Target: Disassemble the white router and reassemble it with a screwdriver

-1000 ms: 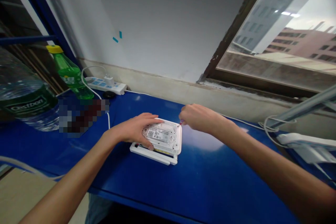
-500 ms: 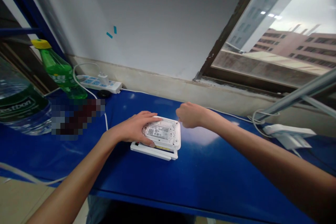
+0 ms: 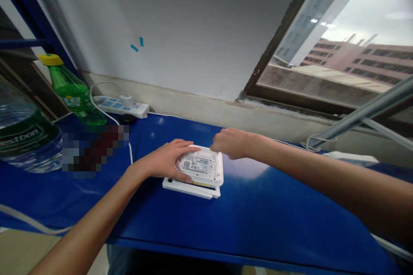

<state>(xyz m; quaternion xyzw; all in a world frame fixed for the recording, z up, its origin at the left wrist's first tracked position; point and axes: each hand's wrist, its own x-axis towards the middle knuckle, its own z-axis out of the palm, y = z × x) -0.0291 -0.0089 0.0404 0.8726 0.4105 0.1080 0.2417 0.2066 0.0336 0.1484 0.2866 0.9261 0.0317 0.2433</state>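
A white router [image 3: 197,165] lies on the blue table with its vented, labelled underside up. Its white antennas [image 3: 190,190] are folded along the near edge. My left hand [image 3: 168,160] grips the router from the left, fingers over the far edge and thumb on the near edge. My right hand [image 3: 230,143] is closed, at the router's far right corner. Its fingertips point down and left there, and whatever they may hold is hidden.
At the left stand a green bottle [image 3: 75,96] with a yellow cap and a large clear bottle [image 3: 24,137]. A power strip [image 3: 121,105] with a plugged-in charger sits by the wall. A metal bar [image 3: 364,107] slants at the right. White cables run along the table's back.
My right hand has shifted slightly left, onto the router's far right corner. The left hand keeps its grip. The whole view has moved a little.
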